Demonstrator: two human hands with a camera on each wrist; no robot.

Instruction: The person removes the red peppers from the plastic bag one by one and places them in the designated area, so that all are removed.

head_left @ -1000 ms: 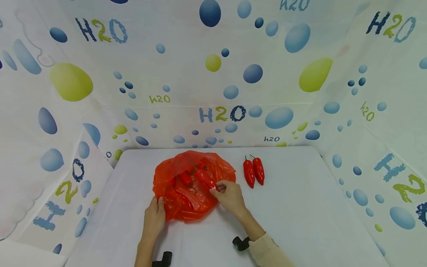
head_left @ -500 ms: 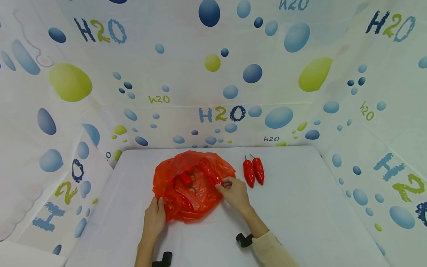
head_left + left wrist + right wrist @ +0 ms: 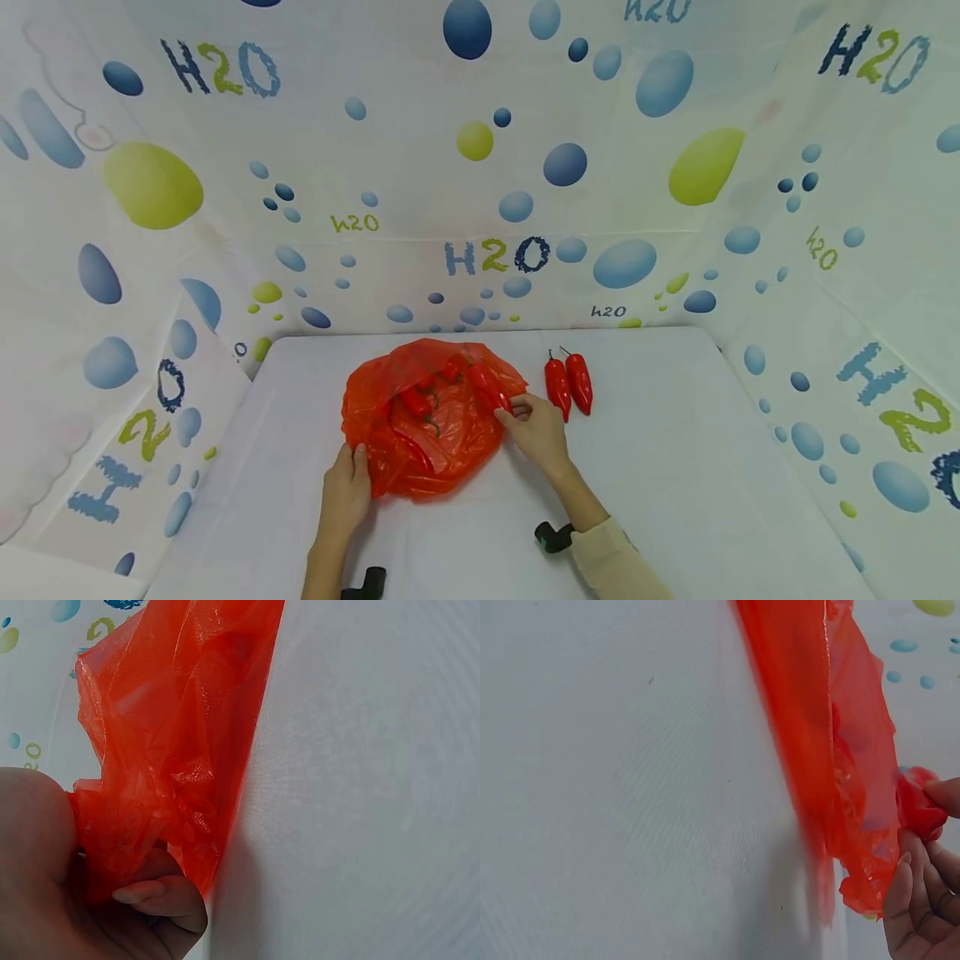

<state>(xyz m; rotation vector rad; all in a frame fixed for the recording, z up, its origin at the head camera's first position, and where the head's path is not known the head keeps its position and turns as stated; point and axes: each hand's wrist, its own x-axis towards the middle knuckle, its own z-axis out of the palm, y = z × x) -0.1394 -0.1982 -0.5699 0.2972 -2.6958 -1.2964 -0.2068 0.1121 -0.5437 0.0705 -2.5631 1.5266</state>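
A crumpled, see-through red plastic bag (image 3: 450, 467) lies with its mouth toward me, several red chili peppers (image 3: 417, 402) inside. My left hand (image 3: 347, 487) grips the bag's near left edge; in the left wrist view its curled fingers (image 3: 161, 900) bunch the plastic against the palm. My right hand (image 3: 536, 432) pinches the lower tip of a glossy red chili pepper (image 3: 486, 385) at the bag's right side, the pepper slanting over the opening. In the right wrist view, thumb and fingers hold the rounded red end (image 3: 921, 804) just beside the bag's rim.
Two red chili peppers (image 3: 567, 385) with thin stems lie side by side on the white table (image 3: 675, 467), right of the bag. Behind the table hangs a white backdrop (image 3: 420, 150) with blue and green spots. Black wrist mounts (image 3: 553, 537) are at both forearms.
My right hand has moved right and slightly up, drawing the pinched chili pepper toward the bag's right side. My left hand keeps its grip on the bag.
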